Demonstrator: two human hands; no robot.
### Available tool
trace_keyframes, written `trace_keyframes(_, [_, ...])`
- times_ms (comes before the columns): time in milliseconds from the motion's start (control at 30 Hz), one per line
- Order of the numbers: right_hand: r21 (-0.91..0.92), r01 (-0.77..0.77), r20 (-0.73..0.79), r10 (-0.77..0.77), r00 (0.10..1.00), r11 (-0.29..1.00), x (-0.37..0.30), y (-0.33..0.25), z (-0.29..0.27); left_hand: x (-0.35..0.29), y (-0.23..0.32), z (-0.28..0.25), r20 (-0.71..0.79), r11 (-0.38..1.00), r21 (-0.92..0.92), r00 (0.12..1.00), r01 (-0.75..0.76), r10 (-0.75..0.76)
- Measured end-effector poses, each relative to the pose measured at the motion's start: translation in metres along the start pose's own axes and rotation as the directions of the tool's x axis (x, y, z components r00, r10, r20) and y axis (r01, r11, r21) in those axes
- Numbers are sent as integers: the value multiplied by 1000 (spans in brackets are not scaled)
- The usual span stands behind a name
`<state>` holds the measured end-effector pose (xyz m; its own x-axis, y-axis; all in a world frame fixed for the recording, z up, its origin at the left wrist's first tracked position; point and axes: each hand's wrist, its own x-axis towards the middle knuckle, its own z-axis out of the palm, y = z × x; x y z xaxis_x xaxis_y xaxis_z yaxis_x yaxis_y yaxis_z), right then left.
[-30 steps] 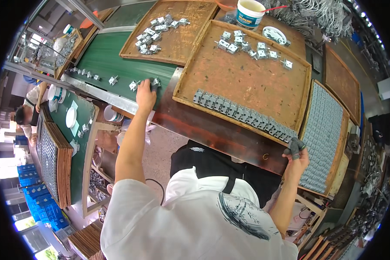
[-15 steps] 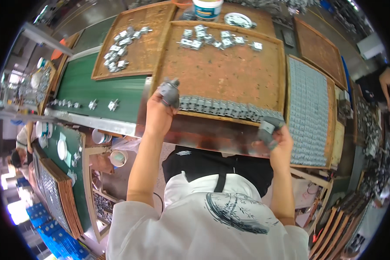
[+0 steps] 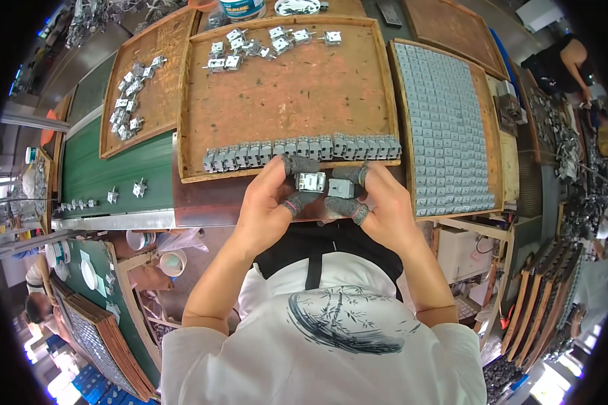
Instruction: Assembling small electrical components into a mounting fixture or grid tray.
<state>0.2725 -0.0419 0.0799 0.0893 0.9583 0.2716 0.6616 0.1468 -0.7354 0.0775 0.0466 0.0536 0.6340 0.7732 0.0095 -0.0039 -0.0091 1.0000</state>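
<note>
In front of the wooden tray (image 3: 297, 101), my two hands are close together, their thumbs and index fingers in grey fabric covers. My left hand (image 3: 260, 209) pinches a small boxy metal part (image 3: 311, 181) with a silver-white face. Beside it, my right hand (image 3: 390, 206) grips a plain grey block-shaped part (image 3: 341, 188). The two parts are side by side; I cannot tell whether they touch. Just beyond my fingers, a row of grey block-shaped parts (image 3: 297, 147) lines the tray's near side. Loose silver parts (image 3: 233, 62) lie scattered at its far side.
Left of the tray are another tray (image 3: 159, 111) with loose parts and a green belt (image 3: 88, 162) with several parts. A tray packed with grey blocks (image 3: 446, 128) stands on the right. A bucket (image 3: 242, 8) is at the back. Other people work at both sides.
My hands have come together from far apart, bringing the two parts side by side near the tray's front edge. The view has shifted, so the trays appear further left and higher.
</note>
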Motion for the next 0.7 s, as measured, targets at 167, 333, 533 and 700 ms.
trace_keyframes(167, [-73, 63, 8, -62, 998, 995, -4, 15, 2, 0, 20, 13, 86, 988, -101, 991, 115, -106])
trace_keyframes(333, [-227, 112, -32, -122, 992, 967, -3, 17, 15, -4, 8, 33, -10, 995, -25, 995, 98, -98])
trace_keyframes(533, [-279, 94, -115, -130, 985, 956, -8, 22, 35, -3, -10, 38, -49, 940, 339, 997, -45, 65])
trace_keyframes(700, [-181, -24, 22, 28, 999, 983, -5, 6, 27, 1, -31, 32, -70, 788, 587, 958, -186, 278])
